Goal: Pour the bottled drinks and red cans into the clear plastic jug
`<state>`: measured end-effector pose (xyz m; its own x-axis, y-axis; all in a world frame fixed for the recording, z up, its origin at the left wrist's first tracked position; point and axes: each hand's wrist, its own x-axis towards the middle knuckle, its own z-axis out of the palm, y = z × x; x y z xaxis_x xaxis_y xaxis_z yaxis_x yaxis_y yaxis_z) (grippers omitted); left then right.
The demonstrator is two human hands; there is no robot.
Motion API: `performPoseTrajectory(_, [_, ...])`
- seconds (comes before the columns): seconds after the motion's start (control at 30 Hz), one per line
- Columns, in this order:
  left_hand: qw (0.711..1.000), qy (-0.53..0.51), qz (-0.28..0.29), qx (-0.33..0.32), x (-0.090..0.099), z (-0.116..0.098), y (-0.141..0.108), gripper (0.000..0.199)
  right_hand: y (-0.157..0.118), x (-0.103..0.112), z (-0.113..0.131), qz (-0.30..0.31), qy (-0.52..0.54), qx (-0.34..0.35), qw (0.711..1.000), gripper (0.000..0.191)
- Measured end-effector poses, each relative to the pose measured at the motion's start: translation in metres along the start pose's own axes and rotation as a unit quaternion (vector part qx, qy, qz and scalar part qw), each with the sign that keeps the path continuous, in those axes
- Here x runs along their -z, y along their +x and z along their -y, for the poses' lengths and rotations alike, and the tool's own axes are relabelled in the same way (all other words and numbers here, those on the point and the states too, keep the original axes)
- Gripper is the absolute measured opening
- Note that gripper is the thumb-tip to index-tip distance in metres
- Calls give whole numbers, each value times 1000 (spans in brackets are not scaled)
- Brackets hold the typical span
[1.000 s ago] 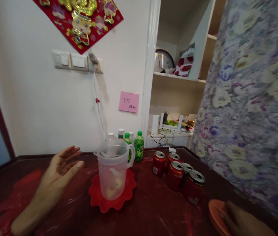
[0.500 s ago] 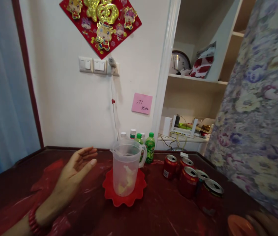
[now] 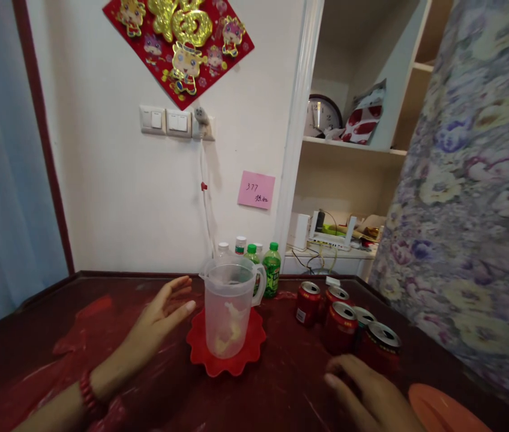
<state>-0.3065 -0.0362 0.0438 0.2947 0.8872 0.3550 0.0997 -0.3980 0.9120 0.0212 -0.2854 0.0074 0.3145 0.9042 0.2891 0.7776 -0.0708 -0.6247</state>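
Note:
A clear plastic pitcher (image 3: 227, 312) with pale pieces at its bottom stands upright on a red scalloped plate (image 3: 257, 345). Just left of the pitcher, my left hand (image 3: 159, 315) is open, fingers stretched toward it and apart from it; a red bead bracelet is on that wrist. My right hand (image 3: 367, 390) hangs over the table in front of the red cans (image 3: 340, 327), thumb and fingers parted with nothing between them. An orange round lid-like piece (image 3: 443, 411) lies at the lower right, beside my right hand and partly out of frame.
Behind the pitcher, green-capped bottles (image 3: 272, 270) and white-capped ones (image 3: 240, 245) stand against the wall. A cable (image 3: 207, 222) runs down from the socket. The dark red table (image 3: 290, 384) has a raised edge. A floral curtain (image 3: 466, 240) hangs at the right, by shelves holding a router (image 3: 333, 238).
My right hand has come away from the orange piece and moved left, in front of the cans. My left hand has shifted right, closer to the pitcher. The view has turned slightly.

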Motion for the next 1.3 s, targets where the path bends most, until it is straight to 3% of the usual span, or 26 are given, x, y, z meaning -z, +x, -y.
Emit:
performPoseTrajectory(0.07, [998, -48, 24, 33, -11, 10, 10, 74, 15, -19, 28, -21, 68, 8, 997, 33])
performPoseTrajectory(0.13, [991, -104, 40, 71, -23, 21, 19, 78, 33, -38, 50, -5, 156, 7, 988, 41])
performPoseTrajectory(0.23, [984, -145, 53, 89, -37, 33, 29, 86, 63, -70, 72, -2, 245, 23, 969, 45])
performPoseTrajectory(0.4, [982, -133, 93, 95, -40, 31, 25, 84, 105, -117, 76, -22, 314, 9, 949, 59])
performPoseTrajectory(0.53, [983, -120, 104, 91, -33, 23, 11, 69, 122, -134, 65, -46, 358, -6, 932, 58])
performPoseTrajectory(0.63, [984, -105, 108, 98, -27, 21, 3, 60, 127, -139, 58, -39, 389, -9, 920, 56])
performPoseTrajectory(0.8, [982, -96, 107, 121, -21, 24, -1, 61, 130, -136, 48, -44, 415, -28, 908, 60])
performPoseTrajectory(0.93, [986, -99, 67, 117, -18, 25, -3, 60, 126, -126, 45, -65, 408, -40, 910, 40])
performPoseTrajectory(1.13, [990, -119, 12, 75, -15, 9, -8, 52, 115, -112, 61, -103, 426, -34, 898, 61])
performPoseTrajectory(1.3, [988, -135, 36, 72, -15, -15, -16, 37, 102, -109, 81, -66, 477, -29, 876, 60])
